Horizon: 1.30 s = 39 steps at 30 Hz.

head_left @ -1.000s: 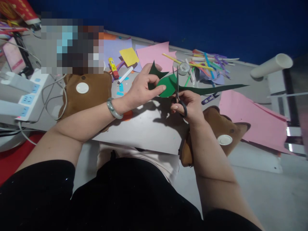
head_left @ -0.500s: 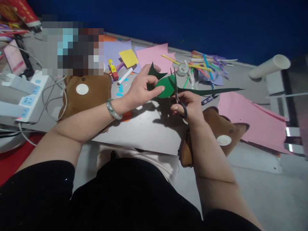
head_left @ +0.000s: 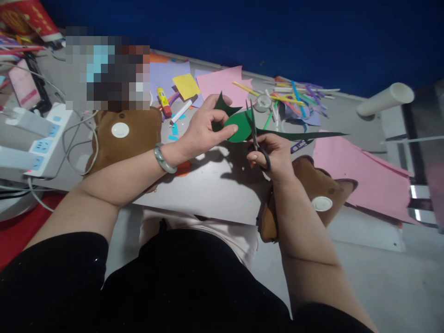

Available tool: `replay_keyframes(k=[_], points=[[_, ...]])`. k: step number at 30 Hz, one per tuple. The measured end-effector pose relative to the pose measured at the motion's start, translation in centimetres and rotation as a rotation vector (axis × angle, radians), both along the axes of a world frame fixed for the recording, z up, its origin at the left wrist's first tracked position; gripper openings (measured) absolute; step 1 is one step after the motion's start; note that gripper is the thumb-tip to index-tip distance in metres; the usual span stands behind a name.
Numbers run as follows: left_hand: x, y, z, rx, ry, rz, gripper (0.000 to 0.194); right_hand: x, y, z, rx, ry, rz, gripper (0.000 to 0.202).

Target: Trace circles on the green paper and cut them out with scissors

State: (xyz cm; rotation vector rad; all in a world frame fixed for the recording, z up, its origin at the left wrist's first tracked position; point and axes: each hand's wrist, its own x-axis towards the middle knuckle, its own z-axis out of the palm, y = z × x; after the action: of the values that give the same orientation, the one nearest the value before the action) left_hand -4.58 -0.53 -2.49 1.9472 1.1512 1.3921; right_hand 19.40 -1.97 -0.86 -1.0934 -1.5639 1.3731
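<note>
My left hand (head_left: 204,127) pinches a green paper piece (head_left: 241,126) with a rounded outline between thumb and fingers. Dark green pointed ends of the paper stick up above the fingers, and a long thin strip reaches out to the right. My right hand (head_left: 275,155) is closed around the black handles of a pair of scissors (head_left: 255,127). The scissor blades point up, slightly apart, at the right edge of the rounded green part. Both hands are above the white sheet (head_left: 208,185) at the table's front.
Brown cushions (head_left: 126,143) lie on both sides. Behind the hands are a glue stick (head_left: 164,102), a white marker (head_left: 181,112), a tape roll (head_left: 263,102), pink paper (head_left: 222,83) and colored strips. A power strip (head_left: 48,141) is left, a white tube (head_left: 385,99) right.
The view has shifted slightly. Both hands keep nearly the same place, with the green paper and scissors still held; the blades look about as far apart as before.
</note>
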Motion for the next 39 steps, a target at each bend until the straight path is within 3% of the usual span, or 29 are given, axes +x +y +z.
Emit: replay_keyframes(k=[14, 27, 32, 39], points=[[-0.43, 0.11, 0.05, 0.002, -0.022, 0.011, 0.044, -0.27, -0.18, 0.37, -0.021, -0.006, -0.001, 0.063], [0.21, 0.16, -0.44, -0.045, -0.084, -0.069, 0.062, -0.38, -0.43, 0.44, 0.008, -0.025, -0.019, 0.064], [-0.11, 0.33, -0.19, -0.085, -0.027, -0.087, 0.06, -0.01, -0.15, -0.07, -0.006, -0.026, 0.014, 0.071], [-0.12, 0.31, 0.14, -0.13, 0.007, -0.107, 0.054, 0.09, -0.1, -0.05, -0.027, -0.035, 0.03, 0.065]])
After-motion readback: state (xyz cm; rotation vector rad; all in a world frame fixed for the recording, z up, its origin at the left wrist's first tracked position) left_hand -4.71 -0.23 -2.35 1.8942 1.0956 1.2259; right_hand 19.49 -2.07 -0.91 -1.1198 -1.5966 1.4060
